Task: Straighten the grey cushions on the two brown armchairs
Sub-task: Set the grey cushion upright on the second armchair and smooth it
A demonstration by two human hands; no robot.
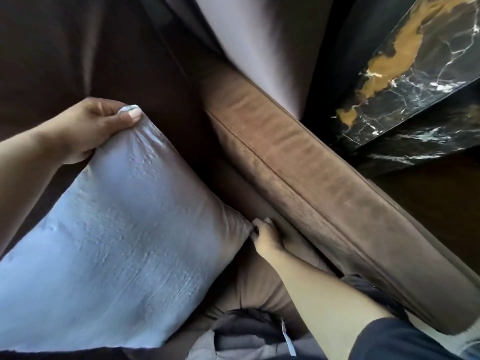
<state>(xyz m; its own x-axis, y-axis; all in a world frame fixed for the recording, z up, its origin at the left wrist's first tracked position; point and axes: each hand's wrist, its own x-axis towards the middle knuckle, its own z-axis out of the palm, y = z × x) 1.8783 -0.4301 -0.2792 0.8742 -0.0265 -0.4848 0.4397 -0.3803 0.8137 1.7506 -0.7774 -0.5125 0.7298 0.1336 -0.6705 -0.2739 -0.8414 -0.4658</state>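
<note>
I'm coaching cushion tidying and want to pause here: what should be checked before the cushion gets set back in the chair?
1. Left hand pinches the grey cushion at its top corner: ok.
2. Right hand holds the corner beside the armrest: ok.
3. Cushion square to the chair back: not ok, it sits tilted.
4. Cushion clear of the armrest: ok.
5. Seat under the cushion free of items: cannot tell, hidden.
</note>
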